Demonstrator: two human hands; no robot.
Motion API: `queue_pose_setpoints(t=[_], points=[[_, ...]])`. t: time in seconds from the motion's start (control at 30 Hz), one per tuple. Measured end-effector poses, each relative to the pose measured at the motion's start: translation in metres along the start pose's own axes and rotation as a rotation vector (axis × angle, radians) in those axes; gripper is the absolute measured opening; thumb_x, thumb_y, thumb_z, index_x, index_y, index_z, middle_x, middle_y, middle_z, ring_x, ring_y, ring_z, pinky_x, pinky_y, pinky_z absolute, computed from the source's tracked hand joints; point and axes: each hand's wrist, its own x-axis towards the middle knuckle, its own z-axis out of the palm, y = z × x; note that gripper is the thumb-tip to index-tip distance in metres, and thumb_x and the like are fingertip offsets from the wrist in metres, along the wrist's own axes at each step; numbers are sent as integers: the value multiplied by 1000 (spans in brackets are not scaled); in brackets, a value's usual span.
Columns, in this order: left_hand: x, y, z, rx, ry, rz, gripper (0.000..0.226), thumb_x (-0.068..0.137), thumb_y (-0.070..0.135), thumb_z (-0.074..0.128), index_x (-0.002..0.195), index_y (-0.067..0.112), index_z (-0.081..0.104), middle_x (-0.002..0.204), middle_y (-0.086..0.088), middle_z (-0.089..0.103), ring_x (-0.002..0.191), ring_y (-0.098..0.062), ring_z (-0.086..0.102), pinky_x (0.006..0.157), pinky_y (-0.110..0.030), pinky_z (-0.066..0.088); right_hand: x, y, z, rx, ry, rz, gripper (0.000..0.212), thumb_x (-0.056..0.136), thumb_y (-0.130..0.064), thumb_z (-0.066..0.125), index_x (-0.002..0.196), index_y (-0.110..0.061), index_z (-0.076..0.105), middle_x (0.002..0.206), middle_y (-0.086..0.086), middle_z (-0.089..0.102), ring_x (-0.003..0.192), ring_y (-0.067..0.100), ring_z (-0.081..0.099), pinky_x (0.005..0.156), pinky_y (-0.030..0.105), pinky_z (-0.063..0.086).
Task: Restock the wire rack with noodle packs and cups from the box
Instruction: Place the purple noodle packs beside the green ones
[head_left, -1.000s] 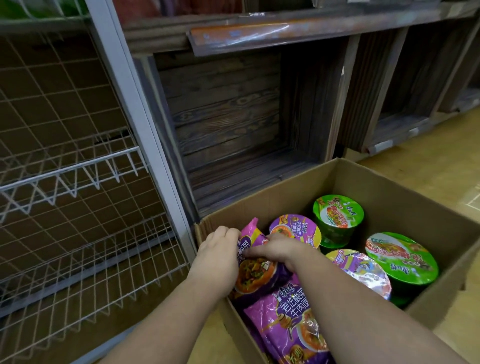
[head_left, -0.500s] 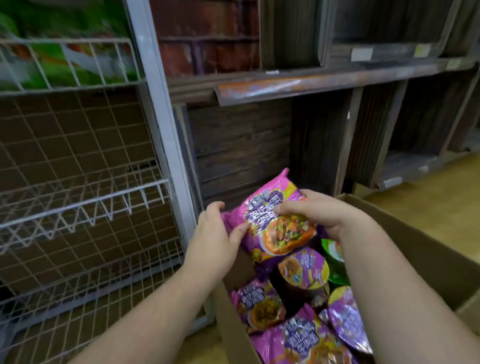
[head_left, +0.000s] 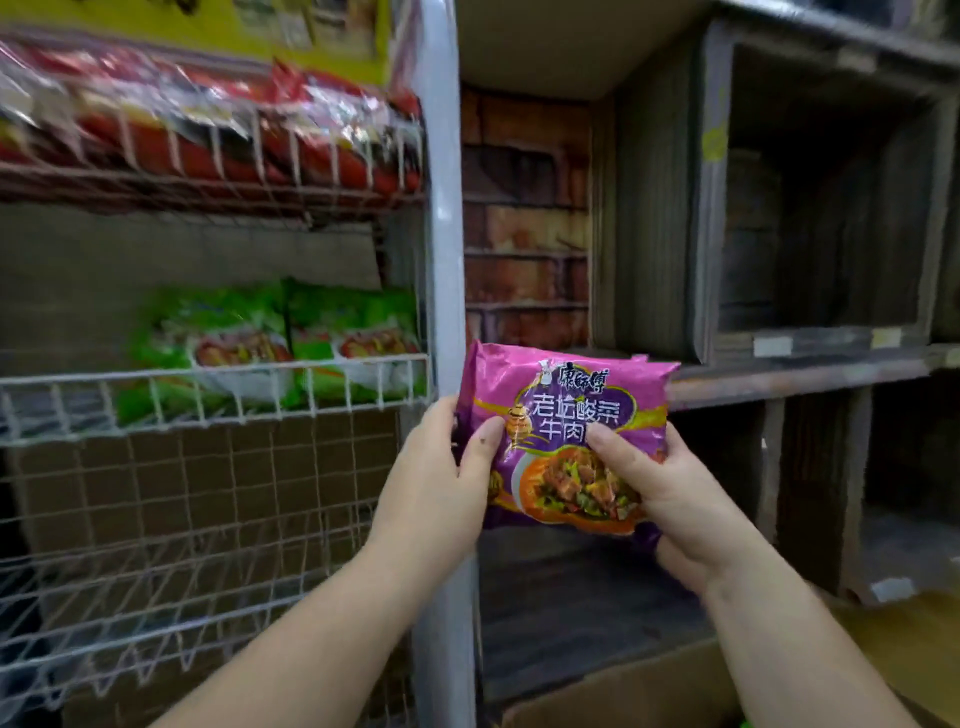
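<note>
Purple noodle pack (head_left: 566, 415): centre of the frame, held upright in the air with its printed face toward the camera, just right of the rack's grey post (head_left: 444, 291).
Left hand (head_left: 441, 488): grips the pack's left edge; the thumb lies across the front, the other fingers wrap behind and are hidden.
Right hand (head_left: 670, 499): grips the pack's lower right corner; the thumb presses on the front near the middle, the fingers curl underneath and behind.
Wire rack (head_left: 208, 395): fills the left half of the frame, white wire shelves with low front rails.
Green noodle packs (head_left: 291, 338): stand on the middle shelf at centre left, behind the rail, blurred.
Red noodle packs (head_left: 234, 135): lie on the top shelf at upper left, blurred.
Lower rack shelves: bare wire at lower left, brown cardboard behind the mesh.
Box (head_left: 649, 691): only its cardboard rim shows, bottom right, below the right forearm.
Wooden shelving (head_left: 810, 249): dark compartments across the right side.
Brick wall (head_left: 524, 249): between post and wooden shelving.
</note>
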Motion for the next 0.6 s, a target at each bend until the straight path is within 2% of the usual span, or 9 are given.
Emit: queue_pose_setpoints(t=[0.1,0.2,0.27,0.33,0.37,0.4,0.47,0.53,0.6], points=[[17,11,-50,-6,138,102,14,98,43,50,112,48,48,107,23,61,99,6,59,76,-13,46,12,-17,52,65,-122,-75,54,77,-16,70,128,-18,55,112,12,73,97,29,73,68,38,61],[34,12,-106,38,270,189,14,100,37,49,111,45,49,106,20,62,100,2,59,81,-22,49,27,-34,112,54,-216,-171,58,76,-21,73,129,-25,51,114,6,73,101,24,72,76,39,61],[45,7,-144,112,351,202,12,101,35,48,112,40,49,104,18,61,96,-3,59,77,-22,48,40,-40,155,-10,-247,-212,56,76,-25,75,127,-28,51,111,1,74,99,20,73,76,35,61],[55,-2,-179,160,390,141,15,102,35,46,116,37,49,101,19,58,90,0,57,70,-12,45,54,-39,195,-97,-254,-231,52,72,-37,78,119,-31,56,109,-1,75,99,19,73,77,33,60],[59,-8,-200,174,403,103,17,103,35,45,120,35,50,101,18,59,91,-2,58,70,-13,47,61,-36,217,-155,-253,-227,54,66,-48,81,114,-36,58,111,-2,74,100,20,72,81,36,60],[63,-14,-218,188,412,74,22,103,35,45,124,33,51,104,15,60,94,-7,60,76,-20,51,67,-32,236,-221,-250,-213,61,60,-61,82,112,-40,59,117,-3,71,103,20,70,87,40,58],[68,-25,-251,208,423,-1,29,103,35,45,130,28,51,103,11,61,96,-15,62,82,-38,56,75,-24,273,-380,-272,-174,79,50,-82,73,118,-44,56,128,-2,61,110,21,64,97,45,53],[72,-40,-284,226,425,-73,32,103,36,43,132,25,50,104,8,63,92,-16,63,77,-38,57,83,-16,312,-543,-286,-153,87,55,-89,59,127,-42,50,131,-1,54,117,24,58,102,49,47],[77,-57,-313,243,418,-138,34,104,38,41,133,23,50,107,3,63,91,-16,62,69,-30,52,88,-11,350,-678,-294,-161,82,68,-86,51,134,-38,45,131,3,48,121,28,52,105,52,44]])
